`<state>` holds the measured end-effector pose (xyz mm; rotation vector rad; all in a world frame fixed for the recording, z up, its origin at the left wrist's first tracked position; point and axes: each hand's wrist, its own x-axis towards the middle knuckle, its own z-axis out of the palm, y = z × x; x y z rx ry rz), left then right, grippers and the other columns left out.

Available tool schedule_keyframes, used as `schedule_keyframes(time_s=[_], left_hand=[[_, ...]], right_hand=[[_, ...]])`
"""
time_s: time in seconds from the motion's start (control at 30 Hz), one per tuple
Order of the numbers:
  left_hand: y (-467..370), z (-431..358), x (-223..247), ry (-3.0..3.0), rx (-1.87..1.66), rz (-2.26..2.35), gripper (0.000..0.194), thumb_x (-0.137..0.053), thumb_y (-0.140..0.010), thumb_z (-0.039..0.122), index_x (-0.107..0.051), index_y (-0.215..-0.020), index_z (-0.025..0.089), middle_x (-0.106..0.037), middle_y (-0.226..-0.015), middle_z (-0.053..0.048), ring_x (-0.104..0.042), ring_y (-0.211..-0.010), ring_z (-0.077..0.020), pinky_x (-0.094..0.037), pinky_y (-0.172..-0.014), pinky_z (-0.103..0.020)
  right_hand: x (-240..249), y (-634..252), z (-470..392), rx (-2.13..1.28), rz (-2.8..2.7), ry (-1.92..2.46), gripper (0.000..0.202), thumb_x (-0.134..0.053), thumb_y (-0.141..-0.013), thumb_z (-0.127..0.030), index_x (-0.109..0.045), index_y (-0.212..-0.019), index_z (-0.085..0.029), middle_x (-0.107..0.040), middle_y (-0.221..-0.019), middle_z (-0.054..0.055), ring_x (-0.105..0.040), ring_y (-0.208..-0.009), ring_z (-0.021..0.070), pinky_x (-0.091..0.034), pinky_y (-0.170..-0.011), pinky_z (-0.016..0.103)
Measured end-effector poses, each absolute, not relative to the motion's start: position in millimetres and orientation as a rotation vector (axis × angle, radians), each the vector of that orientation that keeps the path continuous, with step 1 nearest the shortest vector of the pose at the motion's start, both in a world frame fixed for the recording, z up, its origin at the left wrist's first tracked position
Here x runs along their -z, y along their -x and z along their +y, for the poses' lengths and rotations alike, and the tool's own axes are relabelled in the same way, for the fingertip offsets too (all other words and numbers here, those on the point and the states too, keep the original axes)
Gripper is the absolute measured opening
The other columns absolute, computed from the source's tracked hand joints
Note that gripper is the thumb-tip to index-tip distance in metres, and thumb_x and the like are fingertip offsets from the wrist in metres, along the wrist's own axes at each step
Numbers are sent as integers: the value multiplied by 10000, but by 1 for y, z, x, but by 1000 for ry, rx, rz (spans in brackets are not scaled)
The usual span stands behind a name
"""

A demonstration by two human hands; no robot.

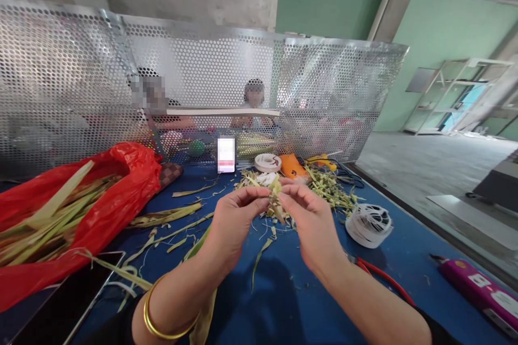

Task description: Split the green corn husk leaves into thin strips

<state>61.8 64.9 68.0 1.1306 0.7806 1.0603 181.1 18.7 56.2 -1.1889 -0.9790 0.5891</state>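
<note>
Behind the blue surface (263,302) stands a perforated metal screen (210,59); on it, you have a small pale-green leafy piece (275,187) between your hands, seemingly being worked by fingertip. Your left hand (231,218) is nearly closed, thumb and forefinger pinching its near side; your right hand (316,221) pinches opposite. Any further move calls for a light, steady pinch. Clippings (332,186) lie just beyond your right hand

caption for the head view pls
Two bare hands pinch a small pale-green leafy piece above a blue table strewn with leaf scraps.
</note>
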Motion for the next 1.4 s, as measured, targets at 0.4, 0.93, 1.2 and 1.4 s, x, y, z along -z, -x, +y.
schedule_keyframes(time_s=[0.4, 0.93, 1.2, 1.4], left_hand=[[-49, 74, -82, -1442, -809, 782, 258, -773, -599, 149, -602, -790, 180, -701, -799, -14, -649, -761, -148, -472, -707, -251], [-53, 82, -68, -1192, -827, 804, 285, -823, -594, 245, -730, -852, 164, -733, -756, -57, -655, -693, -151, -499, -689, -265], [-54, 79, -75, -1406, -805, 840, 200, -811, -564, 186, -769, -759, 196, -738, -734, -42, -632, -685, -158, -477, -717, -280], [-55, 77, -73, -1439, -785, 815, 203, -807, -573, 191, -777, -773, 207, -743, -744, -55, -639, -698, -171, -480, -730, -289]], right_hand=[[-88, -220, 15, -550, -1703, 1508, 94, -562, -810, -210, -593, -722, -211, -617, -716, -26, -554, -683, 154, -417, -642, 284], [-82, -219, 18, -519, -1541, 1453, 68, -603, -782, -238, -631, -723, -218, -642, -809, 4, -582, -782, 181, -452, -710, 333], [-84, -220, 19, -640, -1534, 1459, 87, -655, -728, -209, -640, -644, -221, -675, -867, 5, -615, -819, 192, -443, -792, 362], [-82, -225, 20, -790, -1491, 1422, 88, -683, -691, -208, -660, -607, -225, -699, -907, 3, -636, -866, 201, -459, -797, 358]])
